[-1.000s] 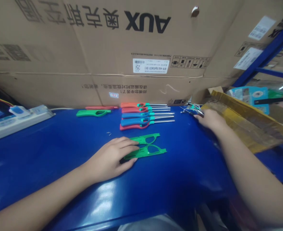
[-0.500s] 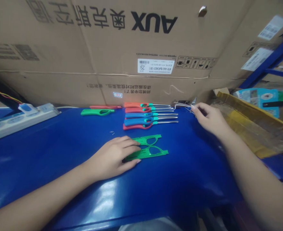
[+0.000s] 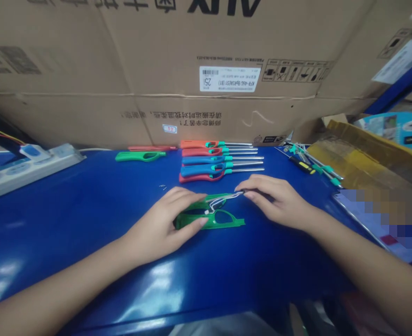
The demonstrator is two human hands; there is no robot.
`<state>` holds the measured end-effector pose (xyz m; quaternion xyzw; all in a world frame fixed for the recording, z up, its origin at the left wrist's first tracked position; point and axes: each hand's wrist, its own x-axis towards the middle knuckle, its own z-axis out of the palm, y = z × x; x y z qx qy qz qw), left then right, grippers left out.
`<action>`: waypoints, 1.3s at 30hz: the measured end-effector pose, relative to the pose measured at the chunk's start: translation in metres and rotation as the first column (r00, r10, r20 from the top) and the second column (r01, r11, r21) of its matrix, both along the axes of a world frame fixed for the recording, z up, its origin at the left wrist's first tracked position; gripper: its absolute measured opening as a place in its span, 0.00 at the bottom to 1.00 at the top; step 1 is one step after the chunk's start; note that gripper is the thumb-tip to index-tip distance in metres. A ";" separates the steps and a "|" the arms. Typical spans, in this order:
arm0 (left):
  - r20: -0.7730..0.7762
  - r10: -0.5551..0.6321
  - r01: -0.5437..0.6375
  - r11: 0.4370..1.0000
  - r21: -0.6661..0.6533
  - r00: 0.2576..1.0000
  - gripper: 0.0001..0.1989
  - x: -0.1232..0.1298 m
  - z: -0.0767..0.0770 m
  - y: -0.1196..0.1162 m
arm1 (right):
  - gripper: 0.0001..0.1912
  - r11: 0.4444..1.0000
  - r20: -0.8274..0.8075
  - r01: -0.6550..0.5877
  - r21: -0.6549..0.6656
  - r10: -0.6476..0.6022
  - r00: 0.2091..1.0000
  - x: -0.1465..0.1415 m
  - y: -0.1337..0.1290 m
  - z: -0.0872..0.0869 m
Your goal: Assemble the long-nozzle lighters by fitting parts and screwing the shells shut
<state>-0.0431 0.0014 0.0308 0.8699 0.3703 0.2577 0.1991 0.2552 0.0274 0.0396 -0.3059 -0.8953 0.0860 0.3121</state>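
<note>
Two green lighter shell halves (image 3: pixel 229 220) lie side by side on the blue table. My left hand (image 3: pixel 172 217) is curled over their left ends, fingers on the far half and thumb on the near one. My right hand (image 3: pixel 277 198) pinches a small part with thin wires (image 3: pixel 223 199), holding it over the shell halves; a white tip points toward my left thumb. Fingertips partly hide what the wires join. Behind them, several assembled lighters with metal rods (image 3: pixel 206 170) lie stacked, red, blue and orange. A closed-up green handle (image 3: pixel 141 156) rests farther left.
A white power strip (image 3: pixel 48 161) sits at the left. Along the back stands a large cardboard box (image 3: pixel 164 70). At right are a taped carton (image 3: pixel 349 144), several metal rods with green ends (image 3: pixel 326 170) and a yellow-black screwdriver (image 3: pixel 303 164). Tiny pins (image 3: pixel 163 187) lie behind my left hand.
My right hand has come from the back right to the shell halves, carrying the wired part. The left hand stays on the halves, with its thumb and fingers shifted slightly. The view has tilted downward.
</note>
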 end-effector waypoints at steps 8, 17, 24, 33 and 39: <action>0.214 -0.066 0.132 0.940 -0.315 0.975 0.12 0.009 -0.002 -0.006 | 0.08 0.996 0.050 -0.043 0.084 0.039 0.998 -0.004 -0.004 0.001; 0.231 0.037 0.049 0.933 -0.356 0.972 0.13 0.010 -0.008 -0.004 | 0.09 0.986 0.131 -0.037 0.162 0.015 0.991 -0.001 -0.003 0.002; 0.192 0.006 0.049 0.958 -0.281 0.981 0.14 0.010 -0.004 -0.006 | 0.09 0.981 0.086 -0.091 0.171 0.077 0.993 -0.004 -0.005 0.004; 0.231 0.050 0.044 0.922 -0.384 0.972 0.13 0.012 -0.006 -0.007 | 0.12 0.976 0.103 -0.119 0.182 0.102 0.989 -0.003 -0.006 0.002; 0.238 0.055 0.020 0.953 -0.303 0.970 0.13 0.012 -0.003 -0.005 | 0.09 0.981 0.097 -0.114 0.158 0.100 0.990 -0.005 -0.009 0.004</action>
